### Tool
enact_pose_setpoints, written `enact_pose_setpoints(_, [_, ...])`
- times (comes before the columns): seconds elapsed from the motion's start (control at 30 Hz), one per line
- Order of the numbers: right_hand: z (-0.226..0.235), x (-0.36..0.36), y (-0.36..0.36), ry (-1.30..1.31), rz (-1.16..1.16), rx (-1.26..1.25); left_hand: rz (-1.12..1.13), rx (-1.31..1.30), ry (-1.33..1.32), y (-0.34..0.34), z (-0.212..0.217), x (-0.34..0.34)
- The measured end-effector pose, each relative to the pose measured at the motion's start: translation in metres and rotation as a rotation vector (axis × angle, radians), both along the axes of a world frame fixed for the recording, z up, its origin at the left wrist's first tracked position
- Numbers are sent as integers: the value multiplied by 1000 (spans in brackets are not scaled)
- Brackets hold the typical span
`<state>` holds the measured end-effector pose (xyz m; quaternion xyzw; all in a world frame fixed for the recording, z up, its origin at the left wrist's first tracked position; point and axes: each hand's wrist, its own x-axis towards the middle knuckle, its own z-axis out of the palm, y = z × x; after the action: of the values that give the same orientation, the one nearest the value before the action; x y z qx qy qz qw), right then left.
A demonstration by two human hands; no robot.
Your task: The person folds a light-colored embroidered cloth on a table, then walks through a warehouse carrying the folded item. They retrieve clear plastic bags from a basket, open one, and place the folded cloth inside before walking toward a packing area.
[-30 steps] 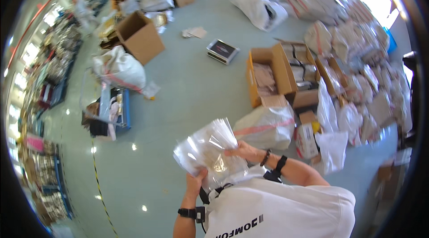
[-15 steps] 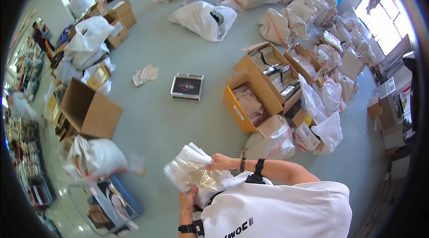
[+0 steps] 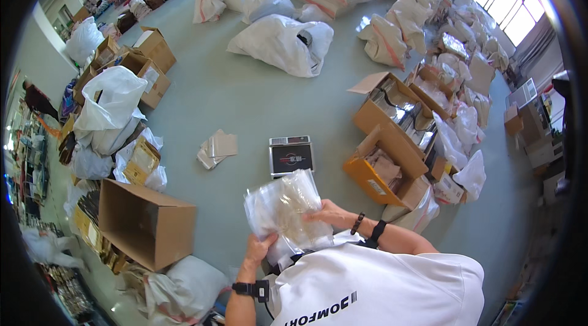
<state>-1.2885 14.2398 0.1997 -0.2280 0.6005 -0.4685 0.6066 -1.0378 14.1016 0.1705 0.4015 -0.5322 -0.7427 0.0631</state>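
Note:
A thick sheaf of clear plastic bags [image 3: 278,203] spreads in front of my body. My left hand [image 3: 261,247] grips its lower left edge, with the thumb on top. On the right side, my right hand [image 3: 326,214] is closed on the same bags; its fingertips are partly hidden. Just beyond the sheaf, a digital scale [image 3: 291,155] with a black plate lies on the floor, and the bags overlap its near edge in the picture. A few flat beige packets [image 3: 219,145] lie on the floor left of the scale.
To the right stand an orange-sided box [image 3: 372,185] and an open carton of packaged goods [image 3: 392,105]. An open brown carton [image 3: 150,222] is at left, a white sack [image 3: 190,286] below it. Another white sack [image 3: 278,41] lies ahead. A person [image 3: 40,102] stands far left.
The view has shifted, and the scale and beige packets now appear closer to me. The bags have tilted more upright and spread flatter between my hands, which still hold them.

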Motion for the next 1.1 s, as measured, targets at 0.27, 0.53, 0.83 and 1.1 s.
enact_pose_setpoints(0.27, [-7, -53, -182, -25, -97, -22, -95, 57, -77, -207, 4, -65])
enact_pose_setpoints(0.53, [-14, -136, -372, -58, 87, -97, 93, 79, -144, -371, -1, -133])
enact_pose_setpoints(0.83, [-19, -281, -466, 184, -200, -30, -197, -81, -132, -509, 11, -327])
enact_pose_setpoints(1.1, [6, -473, -457, 151, -609, 198, -740, 19, -171, -578, -7, -612])
